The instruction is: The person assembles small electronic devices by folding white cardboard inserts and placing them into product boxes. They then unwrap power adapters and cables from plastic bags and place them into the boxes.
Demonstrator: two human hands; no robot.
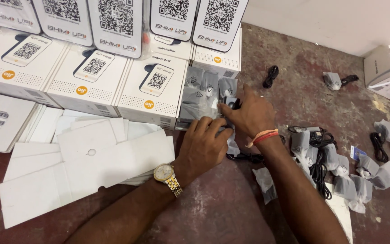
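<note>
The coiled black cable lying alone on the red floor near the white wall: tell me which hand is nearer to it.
Right. The right hand lies just below-left of the coiled black cable, apart from it. The left hand sits farther down-left, beside the right one.

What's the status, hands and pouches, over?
Left hand resting on the bagged pouches. Right hand pinching a small black adapter over them. White boxes close alongside, loose cables at right.

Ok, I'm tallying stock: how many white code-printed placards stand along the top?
5 placards, in a row on the white boxes: far left, next, middle, fourth, rightmost. The frame's top crops them all; more may lie out of view.
</note>
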